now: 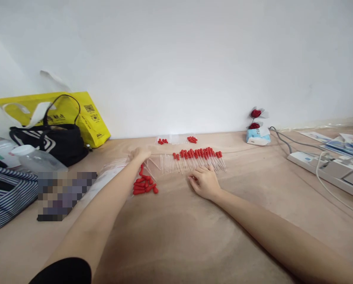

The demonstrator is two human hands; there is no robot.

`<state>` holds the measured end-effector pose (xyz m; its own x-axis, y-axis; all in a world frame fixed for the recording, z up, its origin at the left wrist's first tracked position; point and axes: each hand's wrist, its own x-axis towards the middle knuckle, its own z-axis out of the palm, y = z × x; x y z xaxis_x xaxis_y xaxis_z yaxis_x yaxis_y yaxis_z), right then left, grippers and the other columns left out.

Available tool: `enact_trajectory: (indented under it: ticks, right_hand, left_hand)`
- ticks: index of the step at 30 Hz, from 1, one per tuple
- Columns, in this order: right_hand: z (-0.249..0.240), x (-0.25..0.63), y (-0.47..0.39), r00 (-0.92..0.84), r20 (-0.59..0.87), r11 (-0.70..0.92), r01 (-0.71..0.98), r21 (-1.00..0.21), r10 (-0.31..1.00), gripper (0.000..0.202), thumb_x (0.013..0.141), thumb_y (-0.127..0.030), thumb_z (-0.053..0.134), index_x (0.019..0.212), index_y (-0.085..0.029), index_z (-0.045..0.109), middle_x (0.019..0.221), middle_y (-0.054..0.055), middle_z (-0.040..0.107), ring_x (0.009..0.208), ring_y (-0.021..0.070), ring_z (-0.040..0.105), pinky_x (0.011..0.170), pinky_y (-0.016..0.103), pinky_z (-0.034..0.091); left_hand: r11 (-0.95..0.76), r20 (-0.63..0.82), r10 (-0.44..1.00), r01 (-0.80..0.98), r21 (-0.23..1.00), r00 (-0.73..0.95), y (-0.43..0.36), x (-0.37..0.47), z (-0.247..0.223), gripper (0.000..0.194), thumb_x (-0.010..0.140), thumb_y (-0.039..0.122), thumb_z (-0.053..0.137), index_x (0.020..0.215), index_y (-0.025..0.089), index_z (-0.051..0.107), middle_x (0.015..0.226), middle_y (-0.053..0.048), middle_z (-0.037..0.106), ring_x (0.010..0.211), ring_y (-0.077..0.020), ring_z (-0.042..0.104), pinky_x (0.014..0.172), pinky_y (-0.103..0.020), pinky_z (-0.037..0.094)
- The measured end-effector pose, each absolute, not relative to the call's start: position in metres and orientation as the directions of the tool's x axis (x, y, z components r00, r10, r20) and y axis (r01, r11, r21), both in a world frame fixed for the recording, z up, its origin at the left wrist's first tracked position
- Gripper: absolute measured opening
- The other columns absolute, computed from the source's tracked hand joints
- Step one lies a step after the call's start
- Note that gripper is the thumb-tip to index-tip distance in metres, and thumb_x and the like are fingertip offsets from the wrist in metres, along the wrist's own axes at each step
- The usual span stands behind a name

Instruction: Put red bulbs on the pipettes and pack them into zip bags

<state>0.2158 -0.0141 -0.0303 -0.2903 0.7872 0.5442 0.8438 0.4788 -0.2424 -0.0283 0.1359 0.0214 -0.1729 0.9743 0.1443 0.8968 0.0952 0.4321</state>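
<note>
My left hand (139, 153) reaches to the far side of the table, over the end of a clear plastic bag, beside some loose clear thin tubes (154, 163). Its fingers are small and smeared, so what they hold cannot be made out. My right hand (206, 183) rests on the table with loosely curled fingers and a gap at the thumb; nothing shows in it. Just beyond it lies a row of droppers (198, 154), clear tubes with red bulbs. Bare clear tubes (166, 163) continue the row leftward. Loose red rubber bulbs (145, 185) are heaped near my left forearm.
Small bags with red bulbs (192, 139) lie by the wall. On the left are a yellow bag (99, 126), a black bag (70, 144), a plastic bottle (40, 159) and a striped pouch (10, 197). Rightward are a tissue pack (258, 136) and a power strip (327, 171) with cables.
</note>
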Motion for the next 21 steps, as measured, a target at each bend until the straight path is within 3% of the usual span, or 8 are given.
enact_trajectory:
  ticks: [4,8,10,12,14,17,19,21]
  right_hand:
    - [-0.028,0.216,-0.014,-0.251,0.537,0.482,0.804,-0.347,0.805,0.016,0.079,-0.026,0.048,0.073,-0.019,0.060,0.069,0.002,0.062,0.072,0.0158,0.052,0.069,0.031,0.025]
    - [-0.024,0.209,-0.016,-0.242,0.539,0.556,0.620,-0.554,0.807,0.025,0.082,-0.034,0.046,0.099,-0.019,0.057,0.087,0.004,0.064,0.083,0.0168,0.054,0.075,0.032,0.033]
    - [-0.023,0.203,-0.019,-0.269,0.530,0.586,0.510,-0.630,0.804,0.029,0.083,-0.035,0.044,0.105,-0.019,0.054,0.092,0.005,0.063,0.085,0.0165,0.055,0.077,0.032,0.035]
    - [-0.024,0.200,-0.023,-0.310,0.513,0.600,0.426,-0.678,0.800,0.025,0.084,-0.034,0.043,0.098,-0.019,0.057,0.085,0.004,0.064,0.079,0.0155,0.056,0.074,0.030,0.038]
    - [-0.026,0.201,-0.026,-0.343,0.497,0.602,0.386,-0.699,0.797,0.023,0.085,-0.033,0.040,0.088,-0.019,0.059,0.073,0.002,0.062,0.069,0.0141,0.055,0.068,0.028,0.040]
    - [-0.031,0.213,-0.030,-0.308,0.500,0.587,0.460,-0.666,0.809,0.022,0.085,-0.029,0.040,0.093,-0.019,0.057,0.065,0.001,0.059,0.062,0.0134,0.054,0.067,0.028,0.039]
    - [-0.033,0.224,-0.031,-0.280,0.519,0.577,0.562,-0.593,0.807,0.022,0.083,-0.027,0.042,0.100,-0.018,0.055,0.066,0.001,0.060,0.064,0.0146,0.054,0.071,0.032,0.037]
    - [-0.034,0.233,-0.031,-0.280,0.531,0.569,0.637,-0.521,0.800,0.021,0.083,-0.026,0.043,0.098,-0.018,0.055,0.068,0.002,0.060,0.068,0.0156,0.055,0.075,0.034,0.035]
  left_hand:
    - [0.022,0.189,0.966,0.782,0.623,-0.178,0.097,-0.009,0.028,0.040,0.082,0.041,0.039,0.102,0.015,0.062,0.099,-0.009,0.064,0.092,-0.0263,0.057,0.073,-0.035,0.044]
    - [-0.131,0.208,0.977,0.644,0.753,-0.044,0.038,0.030,0.012,0.043,0.085,0.047,0.035,0.103,0.020,0.062,0.099,-0.004,0.065,0.083,-0.0185,0.059,0.069,-0.028,0.046]
    - [-0.251,0.223,0.968,0.369,0.895,0.118,0.012,0.049,0.000,0.041,0.082,0.048,0.041,0.101,0.019,0.063,0.096,-0.005,0.066,0.084,-0.0190,0.059,0.072,-0.030,0.045]
    - [-0.297,0.247,0.943,0.230,0.927,0.221,-0.005,0.061,-0.008,0.043,0.081,0.049,0.042,0.098,0.017,0.064,0.089,-0.006,0.066,0.084,-0.0193,0.058,0.074,-0.031,0.045]
    - [-0.425,0.356,0.900,0.332,0.842,0.251,-0.015,0.060,-0.008,0.041,0.082,0.048,0.041,0.094,0.017,0.065,0.089,-0.007,0.064,0.086,-0.0197,0.056,0.078,-0.033,0.042]
    - [-0.599,0.540,0.776,0.650,0.468,0.326,-0.019,0.034,0.000,0.033,0.078,0.043,0.049,0.098,0.021,0.063,0.098,-0.006,0.060,0.095,-0.0223,0.050,0.088,-0.039,0.034]
    - [-0.583,0.564,0.732,0.779,0.230,0.382,-0.021,0.006,0.005,0.029,0.075,0.042,0.054,0.095,0.022,0.063,0.100,-0.006,0.059,0.096,-0.0245,0.048,0.087,-0.041,0.031]
    - [-0.533,0.522,0.748,0.840,0.102,0.411,-0.023,-0.021,0.008,0.022,0.074,0.039,0.055,0.086,0.022,0.062,0.099,-0.005,0.059,0.095,-0.0250,0.048,0.081,-0.040,0.032]
